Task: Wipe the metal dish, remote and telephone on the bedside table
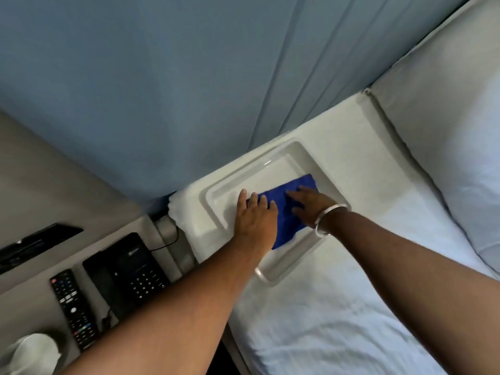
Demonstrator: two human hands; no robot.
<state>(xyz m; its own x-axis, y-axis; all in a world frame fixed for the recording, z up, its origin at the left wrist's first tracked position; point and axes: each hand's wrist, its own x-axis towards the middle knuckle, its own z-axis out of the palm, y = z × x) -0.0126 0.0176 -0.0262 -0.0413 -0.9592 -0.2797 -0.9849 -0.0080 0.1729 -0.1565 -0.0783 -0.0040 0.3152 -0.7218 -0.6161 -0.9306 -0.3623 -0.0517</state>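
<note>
Clearly resting on the white bed sheet (338,307), not on the bedside table (32,301): metal dish (305,158), rectangular, shallow, with rounded corners and a raised rim, set near the head of the bed just beside the blue padded headboard (162,90). Inside it, spread over the right half of the floor, blue cloth (286,212), rumpled, one edge reaching the near rim. Pressed flat on the dish: left hand (255,215), palm down, fingers straight and slightly apart, fingertips on the bare metal and on the left edge of the cloth, gripping nothing. Laid on top of the cloth: right hand (305,203), also palm down and open, fingers extended across the fabric, nothing pinched that can be seen. Around the right wrist, silver bangle (328,220). Both forearms bare, reaching in from the lower edge, the left one crossing over the gap between table and bed. Down on the grey bedside table, well apart from the dish: black remote (73,307), lying face up with its buttons showing, and just beside it to the right, black telephone (130,272), keypad up, handset in its cradle, thin cord (167,243) trailing toward the wall. At the lower left corner, white object (29,350), blurred, kind not clear. On the far right, white pillow (465,169) against the headboard.
</note>
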